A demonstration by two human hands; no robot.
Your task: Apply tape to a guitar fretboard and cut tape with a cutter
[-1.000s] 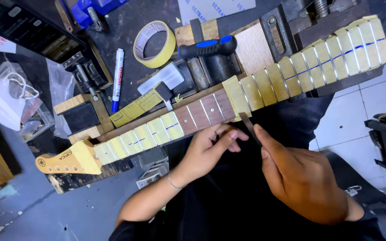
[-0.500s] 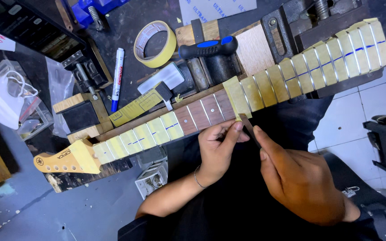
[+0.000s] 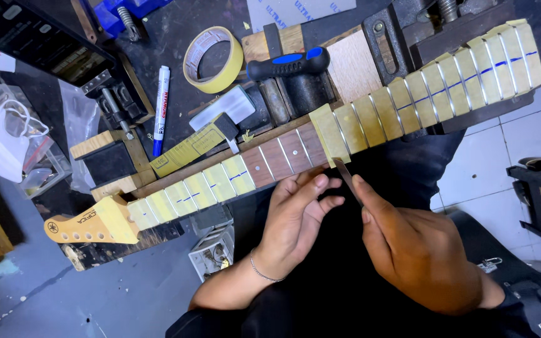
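Note:
A guitar neck (image 3: 283,156) lies slanted across the workbench, headstock (image 3: 82,225) at the lower left. Most of its fretboard is covered in strips of yellow masking tape, with a few bare brown frets in the middle. My left hand (image 3: 295,219) rests its fingertips against the near edge of the bare frets and holds nothing. My right hand (image 3: 414,250) grips a thin metal file (image 3: 345,175), its tip touching the fretboard edge by the taped fret.
Behind the neck lie a roll of yellow tape (image 3: 213,59), a blue-capped marker (image 3: 160,106), a black and blue tool handle (image 3: 289,62) and wooden blocks (image 3: 108,156). A metal vise (image 3: 408,31) clamps the right part. A white tiled floor (image 3: 508,144) lies at right.
My left hand has slid slightly right along the neck's near edge, fingers spreading flatter. The right hand with the file has stayed at the fretboard edge.

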